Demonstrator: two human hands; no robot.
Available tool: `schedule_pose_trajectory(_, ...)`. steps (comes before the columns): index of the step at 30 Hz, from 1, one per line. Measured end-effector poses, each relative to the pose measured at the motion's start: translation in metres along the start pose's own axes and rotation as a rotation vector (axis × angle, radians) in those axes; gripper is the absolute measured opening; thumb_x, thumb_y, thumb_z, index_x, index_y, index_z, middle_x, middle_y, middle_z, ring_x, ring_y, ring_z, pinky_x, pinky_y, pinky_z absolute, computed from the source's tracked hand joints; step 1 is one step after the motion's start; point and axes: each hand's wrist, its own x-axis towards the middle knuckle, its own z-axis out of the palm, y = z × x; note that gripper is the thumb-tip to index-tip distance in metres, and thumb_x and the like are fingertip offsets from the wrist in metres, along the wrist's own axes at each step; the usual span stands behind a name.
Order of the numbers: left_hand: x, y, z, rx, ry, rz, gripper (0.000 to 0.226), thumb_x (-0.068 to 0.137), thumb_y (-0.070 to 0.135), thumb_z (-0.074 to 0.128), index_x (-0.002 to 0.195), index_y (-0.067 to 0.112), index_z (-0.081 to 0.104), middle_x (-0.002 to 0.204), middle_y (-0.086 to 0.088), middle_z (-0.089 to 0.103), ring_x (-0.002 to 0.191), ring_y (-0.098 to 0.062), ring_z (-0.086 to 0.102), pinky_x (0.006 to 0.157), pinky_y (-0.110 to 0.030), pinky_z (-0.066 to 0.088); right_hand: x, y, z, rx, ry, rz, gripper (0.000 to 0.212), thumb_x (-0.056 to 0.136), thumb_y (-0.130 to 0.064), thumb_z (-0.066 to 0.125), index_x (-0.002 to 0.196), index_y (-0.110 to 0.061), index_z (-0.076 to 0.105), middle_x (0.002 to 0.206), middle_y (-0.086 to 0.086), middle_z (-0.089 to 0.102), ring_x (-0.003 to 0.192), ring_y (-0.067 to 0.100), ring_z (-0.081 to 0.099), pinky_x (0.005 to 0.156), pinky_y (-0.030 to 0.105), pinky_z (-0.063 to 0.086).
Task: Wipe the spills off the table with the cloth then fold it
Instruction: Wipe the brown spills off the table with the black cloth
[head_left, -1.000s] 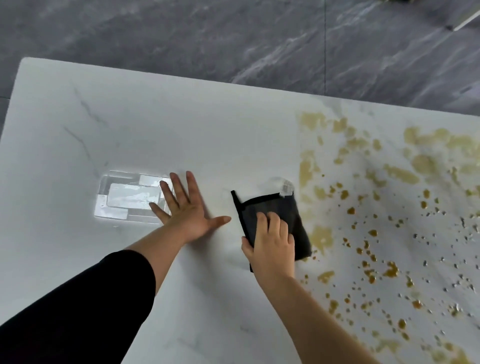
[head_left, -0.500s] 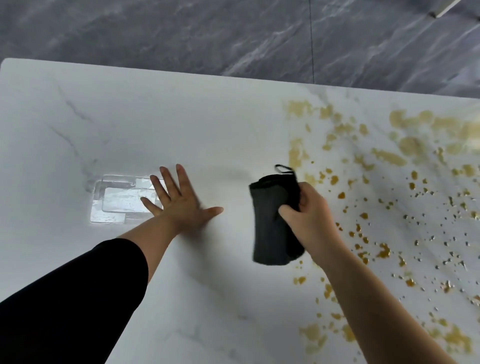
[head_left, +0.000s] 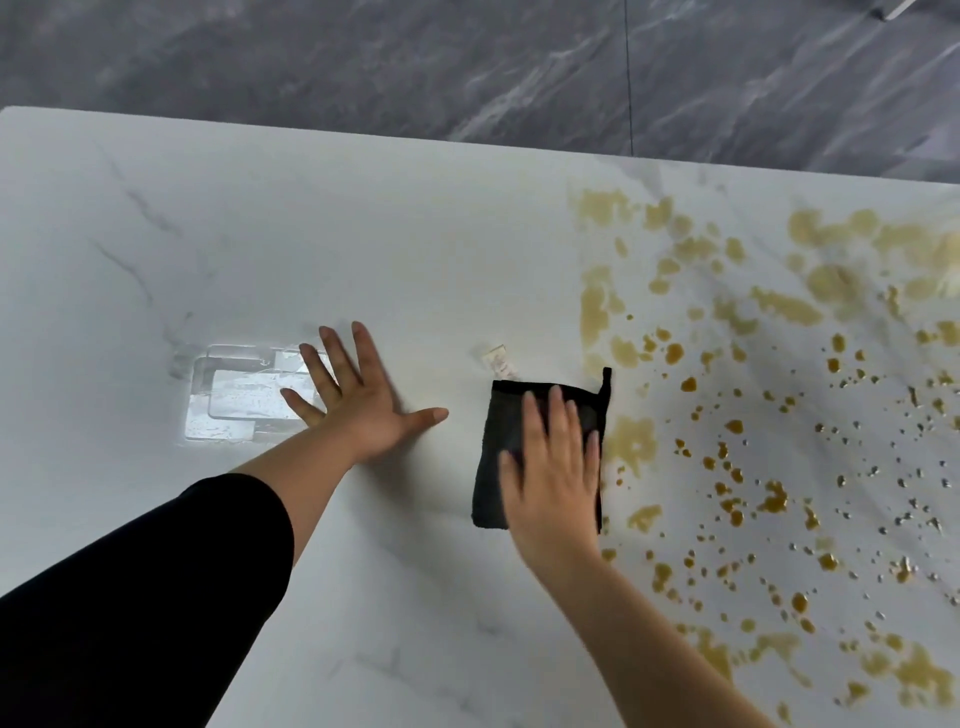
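White marble worktop (head_left: 363, 234) above a grey floor (head_left: 467, 67). The black cloth (head_left: 506, 415) lies flat mid-worktop, well in from the far edge, at the left fringe of the brown spills (head_left: 631, 441). Your right grip (head_left: 553, 467) presses down on it, fingers straight. Your left grip (head_left: 363, 405) lies spread flat on bare worktop, apart from the cloth.

Probably a home dining area (white marble-look table (head_left: 363, 208), grey veined floor tiles (head_left: 415, 67)).

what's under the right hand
A dark cloth lies flat on the white table under the right hand, whose straight fingers press on it. Its hanging loop and a small white tag show past the fingers. What the cloth itself covers cannot be seen.
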Motion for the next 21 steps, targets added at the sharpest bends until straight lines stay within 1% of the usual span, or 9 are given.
schedule_pose_trajectory(2, 0.001, -0.001, 0.000, 0.002, -0.004, 0.005, 0.141, 0.050, 0.095, 0.052, 0.119, 0.037, -0.056, 0.143, -0.004, -0.053, 0.129, -0.028, -0.050, 0.104, -0.069, -0.015, -0.006, -0.003, 0.023, -0.135, -0.081, -0.031, 0.064, 0.097, -0.052, 0.022, 0.153, -0.028, 0.004, 0.160, 0.007, -0.001, 0.147, 0.028, 0.002, 0.117, 0.051, 0.003)
schedule_pose_trajectory(4, 0.003, -0.002, 0.001, 0.007, -0.007, 0.002, 0.141, 0.049, 0.095, 0.052, 0.117, 0.038, -0.057, 0.142, -0.004, -0.053, 0.126, -0.027, -0.052, 0.104, -0.068, -0.016, 0.003, 0.007, 0.039, -0.199, -0.124, -0.038, 0.065, 0.094, -0.060, 0.006, 0.148, -0.034, -0.018, 0.157, 0.003, -0.023, 0.145, 0.025, -0.019, 0.115, 0.053, -0.008)
schedule_pose_trajectory(5, 0.004, -0.002, 0.001, 0.006, -0.009, 0.001, 0.141, 0.048, 0.095, 0.052, 0.117, 0.038, -0.057, 0.142, -0.004, -0.054, 0.124, -0.025, -0.054, 0.104, -0.068, -0.016, 0.013, 0.012, 0.042, -0.201, -0.107, -0.044, 0.064, 0.093, -0.061, 0.001, 0.146, -0.036, -0.023, 0.154, 0.001, -0.029, 0.142, 0.023, -0.026, 0.114, 0.053, -0.014)
schedule_pose_trajectory(8, 0.007, -0.004, 0.003, -0.011, 0.001, 0.003, 0.142, 0.042, 0.098, 0.049, 0.117, 0.041, -0.057, 0.140, -0.001, -0.056, 0.112, -0.021, -0.061, 0.103, -0.068, -0.017, 0.058, 0.023, 0.034, -0.177, -0.074, -0.022, 0.062, 0.090, -0.064, -0.005, 0.143, -0.041, -0.027, 0.151, -0.006, -0.035, 0.138, 0.018, -0.035, 0.110, 0.050, -0.022)
schedule_pose_trajectory(9, 0.008, -0.005, 0.005, -0.015, 0.010, 0.004, 0.142, 0.039, 0.099, 0.047, 0.117, 0.042, -0.057, 0.137, 0.000, -0.058, 0.109, -0.020, -0.063, 0.103, -0.068, -0.017, 0.076, 0.027, 0.028, -0.170, -0.068, -0.008, 0.061, 0.089, -0.064, -0.005, 0.141, -0.043, -0.029, 0.151, -0.007, -0.035, 0.138, 0.017, -0.035, 0.109, 0.050, -0.022)
schedule_pose_trajectory(12, 0.012, -0.007, 0.008, -0.034, 0.041, 0.003, 0.142, 0.034, 0.102, 0.044, 0.117, 0.044, -0.056, 0.119, 0.008, -0.066, 0.105, -0.016, -0.065, 0.102, -0.069, -0.019, 0.130, 0.038, 0.008, -0.142, -0.078, 0.047, 0.059, 0.088, -0.065, -0.003, 0.134, -0.046, -0.035, 0.154, -0.006, -0.031, 0.140, 0.019, -0.030, 0.108, 0.052, -0.020)
schedule_pose_trajectory(14, 0.013, -0.008, 0.010, -0.036, 0.053, 0.002, 0.142, 0.035, 0.102, 0.044, 0.118, 0.045, -0.056, 0.116, 0.010, -0.067, 0.105, -0.015, -0.065, 0.102, -0.068, -0.019, 0.152, 0.042, -0.002, -0.131, -0.095, 0.067, 0.058, 0.087, -0.066, -0.004, 0.132, -0.047, -0.037, 0.155, -0.005, -0.030, 0.141, 0.019, -0.029, 0.108, 0.053, -0.019)
schedule_pose_trajectory(17, 0.011, -0.007, 0.008, -0.025, 0.041, 0.000, 0.142, 0.036, 0.102, 0.044, 0.119, 0.044, -0.056, 0.116, 0.009, -0.068, 0.107, -0.017, -0.064, 0.102, -0.068, -0.019, 0.144, 0.046, -0.003, -0.120, -0.109, 0.014, 0.059, 0.088, -0.067, -0.005, 0.136, -0.047, -0.032, 0.154, -0.007, -0.031, 0.140, 0.017, -0.031, 0.108, 0.051, -0.020)
schedule_pose_trajectory(21, 0.004, -0.002, 0.000, -0.003, -0.009, -0.017, 0.142, 0.043, 0.098, 0.048, 0.115, 0.040, -0.059, 0.115, 0.006, -0.068, 0.109, -0.021, -0.062, 0.104, -0.068, -0.017, 0.092, 0.057, 0.004, -0.156, -0.170, -0.051, 0.062, 0.087, -0.067, -0.005, 0.138, -0.047, -0.032, 0.143, -0.014, -0.046, 0.131, 0.010, -0.043, 0.107, 0.048, -0.022)
